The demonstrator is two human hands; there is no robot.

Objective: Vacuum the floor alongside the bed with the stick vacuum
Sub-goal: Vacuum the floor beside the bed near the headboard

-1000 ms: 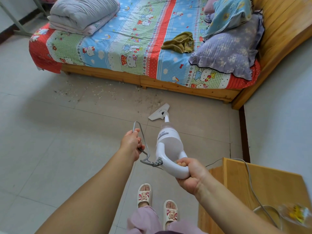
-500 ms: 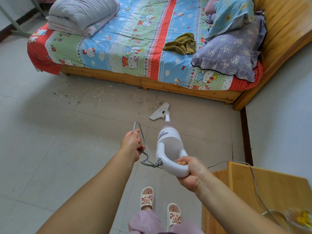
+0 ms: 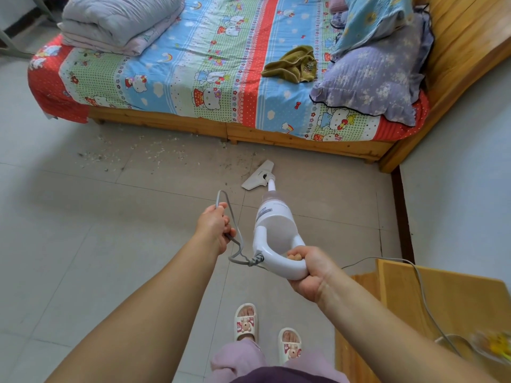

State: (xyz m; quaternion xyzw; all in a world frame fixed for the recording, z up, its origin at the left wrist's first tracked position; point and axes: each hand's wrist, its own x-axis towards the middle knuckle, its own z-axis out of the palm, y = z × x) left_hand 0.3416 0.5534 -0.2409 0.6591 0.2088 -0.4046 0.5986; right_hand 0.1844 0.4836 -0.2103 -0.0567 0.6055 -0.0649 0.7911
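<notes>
Pale tiled floor (image 3: 83,244), wooden-framed bed (image 3: 276,136) across the far side under a cartoon-print sheet; folded quilt (image 3: 119,20), olive cloth (image 3: 290,63) and pillows (image 3: 367,81) on top. Low wooden cabinet (image 3: 442,294) at right, beside the wall. Band of crumbs and grit (image 3: 143,156) scattered on the tiles just in front of the bed frame, thickest toward the left. Stick vacuum (image 3: 276,225) held out ahead of the body, long axis running from the handle near the waist forward and down to the floor head (image 3: 258,176), which sits flat on the tile near the bed, at the right end of the debris band. Right hand (image 3: 309,272) wrapped fully round the loop handle, fingertips visible inside the loop. Left hand (image 3: 214,226) curled round a loop of grey power cord (image 3: 232,217), lifted clear of the floor, just left of the vacuum body; rest of cord trailing right over the cabinet. Most debris lying left of the head, so likely next stroke: sideways to the left along the frame, steered from the right hand, cord kept out of the path by the left. Slippered feet (image 3: 265,333) well back from the head.
</notes>
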